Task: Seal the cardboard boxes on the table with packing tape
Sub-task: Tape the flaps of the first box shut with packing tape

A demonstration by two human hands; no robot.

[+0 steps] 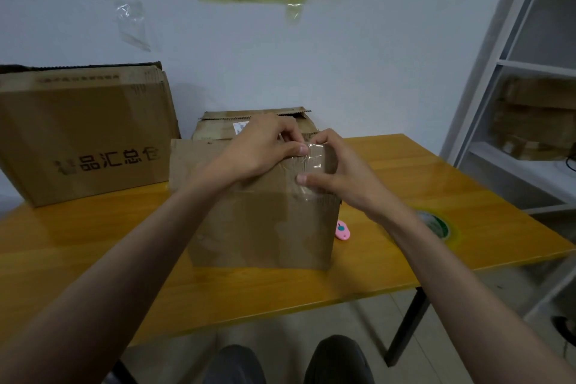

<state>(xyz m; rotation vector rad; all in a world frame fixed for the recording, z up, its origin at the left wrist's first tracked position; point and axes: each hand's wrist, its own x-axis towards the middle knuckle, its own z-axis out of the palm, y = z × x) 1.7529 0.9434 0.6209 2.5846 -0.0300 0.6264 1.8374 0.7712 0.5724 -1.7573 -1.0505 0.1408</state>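
Clear packing tape [313,162], glossy and slightly wrinkled, lies across the top right corner of the near cardboard box [261,221], at the centre of the frame. The left hand [261,146] has its fingers [291,135] curled, pinching the far end of the strip at the box's top edge. The right hand [339,171] is more open: its thumb presses flat on the tape near the front edge while the other fingers wrap loosely round the box's right side.

Judgement: the step in hand is smoothing a laid strip down onto this box. The next move calls for firm rubbing along the strip toward the edges, so that the creases flatten and the film bonds to the board.

The box is matte brown corrugated board, square-cornered, standing on the glossy yellow wood-grain tabletop [467,184]. Just behind it sits a second box [218,126] with a torn, ragged flap. A larger printed box [84,131] stands at left, apparently leaning against the wall. The tape roll [436,223], a flat ring, lies on the tabletop at right, partly hidden by the right forearm. A small pink object [342,229], probably a cutter, lies beside the near box.
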